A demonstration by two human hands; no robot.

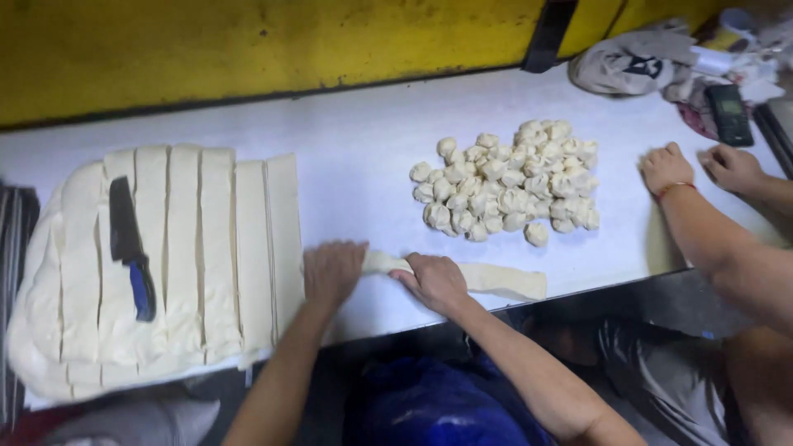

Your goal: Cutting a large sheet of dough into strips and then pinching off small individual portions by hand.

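**Dough strip under both hands at the desk edge**

Dough strip (496,279), pale cream and soft-looking, lies along the near edge of the white desk (355,157), stretched sideways into a long, uneven rope. The left hand (332,271) presses palm-down on its left end, fingers curled over it; the right hand (435,281) is clenched around the strip near its middle, and the free end runs out flat to the right.

To the left sits a big slab of dough (190,256), sliced into parallel upright strips, with a knife (130,248) with a dark blade and blue handle lying on top. Behind the hands, a heap of small dough balls (512,177) rests loose on the desk, one ball a little apart at the near side. No bowl or tray holds any of it.

Another person's hands (698,168) rest as loose fists at the right, near a dark phone (728,114) and a crumpled cloth (628,64).
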